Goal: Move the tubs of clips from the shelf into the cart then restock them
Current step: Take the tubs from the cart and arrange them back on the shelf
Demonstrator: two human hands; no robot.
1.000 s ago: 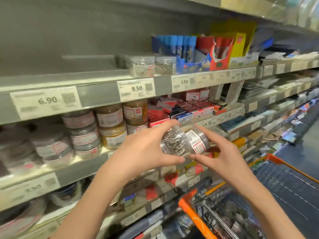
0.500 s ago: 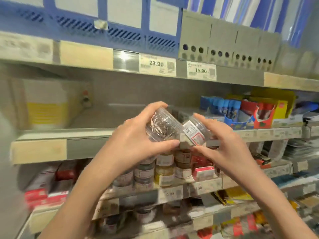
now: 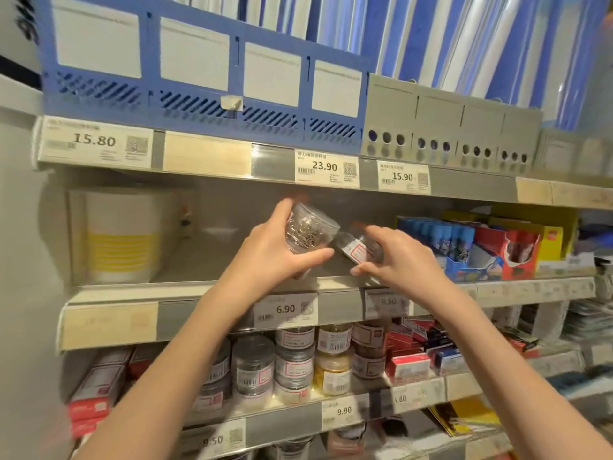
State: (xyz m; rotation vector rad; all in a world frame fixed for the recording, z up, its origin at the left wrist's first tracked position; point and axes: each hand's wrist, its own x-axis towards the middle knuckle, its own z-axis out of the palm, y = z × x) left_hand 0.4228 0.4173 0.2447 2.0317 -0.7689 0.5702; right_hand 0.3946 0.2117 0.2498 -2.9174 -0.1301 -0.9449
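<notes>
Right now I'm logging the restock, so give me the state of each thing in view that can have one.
left hand: grips the left tub
right hand: grips the right tub
left tub: tilted, lifted over the middle shelf
right tub: tilted, label showing, lifted
middle shelf: bare beneath the hands
lower tubs: stacked upright

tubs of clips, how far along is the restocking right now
Done: not much shows as restocked; the middle shelf by the hands looks bare. In hand: the left hand grips a clear tub of clips and the right hand grips a labelled tub, both tilted above that shelf, over the 6.90 tag. Left: setting both down. The cart is out of view, so how many remain can't be told.
</notes>
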